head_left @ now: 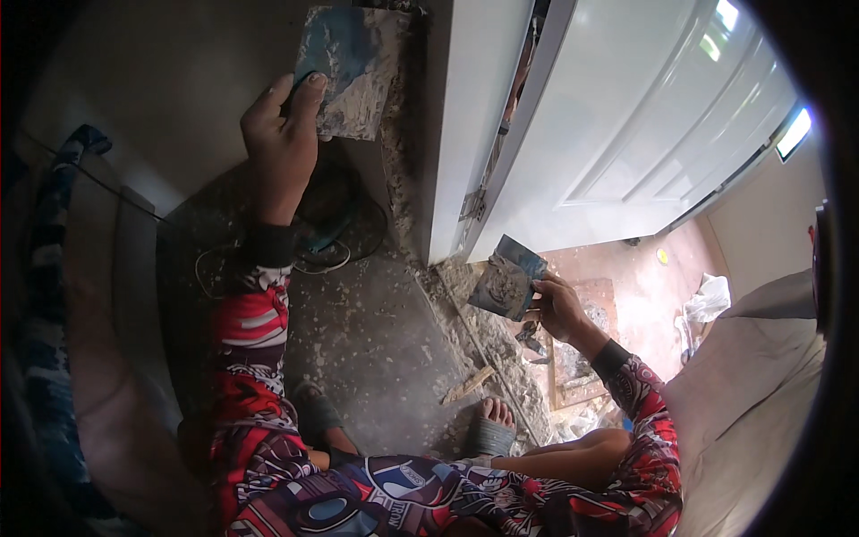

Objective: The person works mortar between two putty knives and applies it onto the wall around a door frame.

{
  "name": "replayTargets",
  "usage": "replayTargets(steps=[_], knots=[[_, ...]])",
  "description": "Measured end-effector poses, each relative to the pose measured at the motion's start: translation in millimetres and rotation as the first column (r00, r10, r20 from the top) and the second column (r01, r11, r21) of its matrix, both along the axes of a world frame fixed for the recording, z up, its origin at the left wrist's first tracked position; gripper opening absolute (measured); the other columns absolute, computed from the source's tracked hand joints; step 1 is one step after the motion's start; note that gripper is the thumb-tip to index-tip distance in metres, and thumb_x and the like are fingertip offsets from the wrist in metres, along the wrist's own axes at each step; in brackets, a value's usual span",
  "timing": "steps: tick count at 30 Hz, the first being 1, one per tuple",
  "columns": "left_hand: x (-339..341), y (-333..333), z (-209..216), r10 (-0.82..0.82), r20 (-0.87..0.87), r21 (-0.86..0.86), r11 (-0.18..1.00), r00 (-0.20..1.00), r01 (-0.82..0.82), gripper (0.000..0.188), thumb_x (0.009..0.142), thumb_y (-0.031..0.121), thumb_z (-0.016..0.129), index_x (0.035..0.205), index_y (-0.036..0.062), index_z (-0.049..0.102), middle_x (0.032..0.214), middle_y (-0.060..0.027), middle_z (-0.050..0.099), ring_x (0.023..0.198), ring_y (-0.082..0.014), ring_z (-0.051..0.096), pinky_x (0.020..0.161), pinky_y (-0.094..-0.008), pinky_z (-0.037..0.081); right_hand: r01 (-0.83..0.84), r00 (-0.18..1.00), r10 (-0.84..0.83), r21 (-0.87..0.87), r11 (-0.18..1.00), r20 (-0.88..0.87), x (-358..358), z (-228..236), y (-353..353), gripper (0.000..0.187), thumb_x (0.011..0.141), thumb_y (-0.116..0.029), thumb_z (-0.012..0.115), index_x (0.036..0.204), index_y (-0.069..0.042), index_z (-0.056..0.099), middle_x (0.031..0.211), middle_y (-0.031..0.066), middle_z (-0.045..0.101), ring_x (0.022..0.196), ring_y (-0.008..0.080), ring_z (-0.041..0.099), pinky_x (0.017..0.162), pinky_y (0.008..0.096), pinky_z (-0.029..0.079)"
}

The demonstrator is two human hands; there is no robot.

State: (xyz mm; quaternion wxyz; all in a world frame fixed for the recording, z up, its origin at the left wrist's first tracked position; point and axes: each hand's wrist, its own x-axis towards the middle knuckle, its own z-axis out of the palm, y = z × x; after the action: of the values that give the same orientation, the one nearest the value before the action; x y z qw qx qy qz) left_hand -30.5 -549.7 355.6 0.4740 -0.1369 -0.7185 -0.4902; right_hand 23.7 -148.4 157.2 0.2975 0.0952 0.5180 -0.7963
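Observation:
At the wall edge beside the door frame (456, 116), my left hand (283, 148) grips a thin, roughly square blue plate (351, 76), smeared with grey mortar. Its thumb and a finger press on the plate's left side. Lower and to the right, my right hand (565, 309) holds a smaller dark blue plate (508, 279) by its right edge. A lump of wet grey mortar lies on that second plate. Rough mortar runs down the wall strip (394, 179) next to the frame.
A white panelled door (644, 107) stands ajar to the right. Rubble and a wood piece (469, 385) lie along the threshold. A mortar-stained board (582, 349), a white bag (707, 300) and a cable (327, 267) are on the floor. Pale fabric (743, 403) hangs at right.

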Motion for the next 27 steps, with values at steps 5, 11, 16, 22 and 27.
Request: replayTargets(steps=[5, 11, 16, 22, 27], knots=[[-15, -26, -29, 0.192, 0.091, -0.009, 0.981, 0.977, -0.192, 0.024, 0.094, 0.017, 0.067, 0.087, -0.0055, 0.063, 0.065, -0.0019, 0.059, 0.061, -0.0062, 0.053, 0.051, -0.0267, 0.041, -0.007, 1.000, 0.006, -0.023, 1.000, -0.009, 3, -3, -1, 0.025, 0.099, -0.008, 0.040, 0.122, 0.000, 0.049, 0.112, 0.0149, 0.063, 0.088, 0.0283, 0.069, 0.072, 0.0414, 0.061], [17, -19, -39, 0.186, -0.086, -0.127, 0.972, 0.979, -0.196, 0.021, 0.093, 0.017, 0.066, 0.087, -0.0027, 0.064, 0.071, -0.0038, 0.063, 0.067, -0.0084, 0.055, 0.061, -0.0258, 0.045, 0.023, 0.999, -0.023, 0.010, 1.000, 0.048, 5, -22, 2, 0.027, 0.099, -0.009, 0.041, 0.124, -0.001, 0.049, 0.111, 0.0141, 0.063, 0.086, 0.0276, 0.069, 0.070, 0.0409, 0.061], [23, -21, -78, 0.038, 0.015, 0.093, 0.995, 0.999, -0.039, 0.010, 0.091, 0.011, 0.067, 0.091, 0.0015, 0.064, 0.079, -0.0026, 0.063, 0.070, -0.0124, 0.060, 0.061, -0.0300, 0.049, 0.089, 0.996, -0.089, 0.120, 0.989, -0.004, -8, -33, 27, 0.033, 0.098, -0.018, 0.047, 0.125, 0.000, 0.051, 0.110, 0.0133, 0.063, 0.085, 0.0265, 0.067, 0.073, 0.0406, 0.057], [52, -26, -196, -0.755, 0.546, 0.766, 0.626, 0.363, 0.149, 0.020, 0.089, 0.012, 0.068, 0.107, 0.0070, 0.061, 0.089, -0.0037, 0.064, 0.073, -0.0152, 0.064, 0.052, -0.0321, 0.052, 0.133, 0.991, -0.126, 0.225, 0.965, -0.046, -7, 14, 34, 0.031, 0.097, -0.012, 0.047, 0.123, 0.004, 0.051, 0.105, 0.0152, 0.064, 0.081, 0.0240, 0.070, 0.071, 0.0378, 0.062], [78, -14, -309, -0.663, 0.740, 0.655, 0.749, 0.112, 0.101, 0.040, 0.089, 0.019, 0.067, 0.124, 0.0025, 0.057, 0.099, -0.0054, 0.066, 0.074, -0.0109, 0.063, 0.046, -0.0251, 0.050, 0.112, 0.974, -0.162, 0.285, 0.952, 0.158, 61, -38, 40, 0.025, 0.095, -0.009, 0.050, 0.118, 0.001, 0.054, 0.100, 0.0128, 0.064, 0.076, 0.0227, 0.069, 0.064, 0.0353, 0.062]])
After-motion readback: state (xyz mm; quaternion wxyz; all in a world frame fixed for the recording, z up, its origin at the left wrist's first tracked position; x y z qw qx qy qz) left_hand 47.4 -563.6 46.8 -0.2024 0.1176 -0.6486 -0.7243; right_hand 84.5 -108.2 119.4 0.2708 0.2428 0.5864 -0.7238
